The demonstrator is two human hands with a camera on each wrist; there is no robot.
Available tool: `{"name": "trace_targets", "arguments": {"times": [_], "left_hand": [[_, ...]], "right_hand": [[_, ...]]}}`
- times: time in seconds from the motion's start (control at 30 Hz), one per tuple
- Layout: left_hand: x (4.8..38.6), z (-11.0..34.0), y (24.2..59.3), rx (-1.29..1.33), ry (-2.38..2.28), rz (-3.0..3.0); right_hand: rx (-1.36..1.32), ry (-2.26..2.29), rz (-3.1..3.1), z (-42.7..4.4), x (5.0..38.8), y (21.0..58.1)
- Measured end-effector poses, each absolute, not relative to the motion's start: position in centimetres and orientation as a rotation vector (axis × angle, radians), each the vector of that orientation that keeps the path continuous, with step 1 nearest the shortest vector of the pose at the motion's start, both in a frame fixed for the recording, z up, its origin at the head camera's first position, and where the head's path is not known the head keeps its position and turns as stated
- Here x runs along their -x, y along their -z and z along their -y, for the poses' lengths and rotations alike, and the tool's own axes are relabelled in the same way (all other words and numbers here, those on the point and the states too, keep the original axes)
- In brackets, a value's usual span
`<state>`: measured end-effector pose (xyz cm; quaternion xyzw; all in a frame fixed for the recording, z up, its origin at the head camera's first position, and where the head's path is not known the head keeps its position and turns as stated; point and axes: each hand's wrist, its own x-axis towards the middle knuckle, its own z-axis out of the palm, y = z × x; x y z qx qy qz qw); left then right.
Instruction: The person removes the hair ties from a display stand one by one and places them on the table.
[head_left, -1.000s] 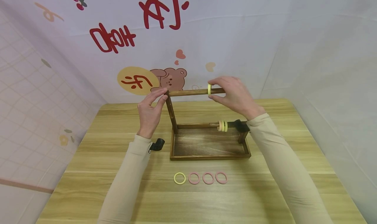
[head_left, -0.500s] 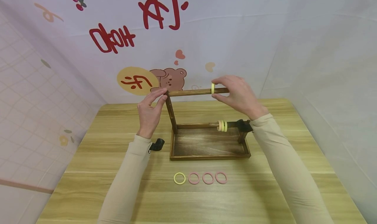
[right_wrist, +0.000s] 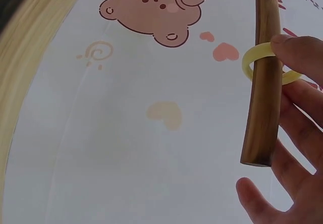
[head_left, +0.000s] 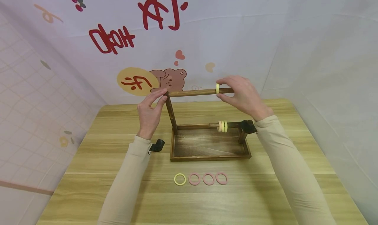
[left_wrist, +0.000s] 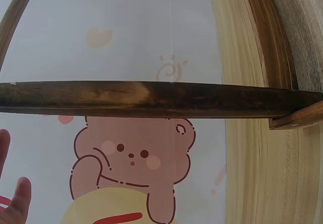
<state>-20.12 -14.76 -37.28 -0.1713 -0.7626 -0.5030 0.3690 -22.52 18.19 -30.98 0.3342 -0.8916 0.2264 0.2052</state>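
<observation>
In the head view my right hand (head_left: 243, 95) pinches a yellow ring (head_left: 218, 88) between thumb and fingers. The ring encircles the upper rod (head_left: 192, 93) of a dark wooden stand; the right wrist view shows the rod's free end (right_wrist: 257, 158) sticking out beyond it. My left hand (head_left: 150, 115) is at the top of the stand's upright post (head_left: 171, 113), fingers extended; whether the fingertips touch it is unclear. Several rings (head_left: 222, 126), yellow and pale orange, hang on the lower rod (head_left: 214, 125).
On the table in front of the stand's tray (head_left: 206, 159), a yellow ring (head_left: 175, 179) and pink rings (head_left: 190, 179) lie in a row. The wooden tabletop (head_left: 118, 120) meets a printed white cloth (head_left: 242, 47) at the back.
My right hand has slid the yellow ring rightward along the upper rod, toward its free end. The left hand stays at the post's top.
</observation>
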Motion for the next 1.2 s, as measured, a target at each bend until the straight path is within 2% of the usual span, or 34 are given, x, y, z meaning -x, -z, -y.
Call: {"name": "trace_targets", "arguments": {"times": [0.4,0.73,1.2], "left_hand": [[20.1,14.8,37.3,0.433,1.29,1.961],[18.1,13.5,35.0,0.42,1.283,1.963],[17.7,13.4,34.5,0.43,1.276,1.967]], "right_hand": [[-0.922,-0.625,2.483,-19.1,22.6,31.2],[-0.884,-0.635,2.523,-19.7,22.4,31.1],[-0.858,-0.662,2.509,-21.2,22.4,31.7]]}}
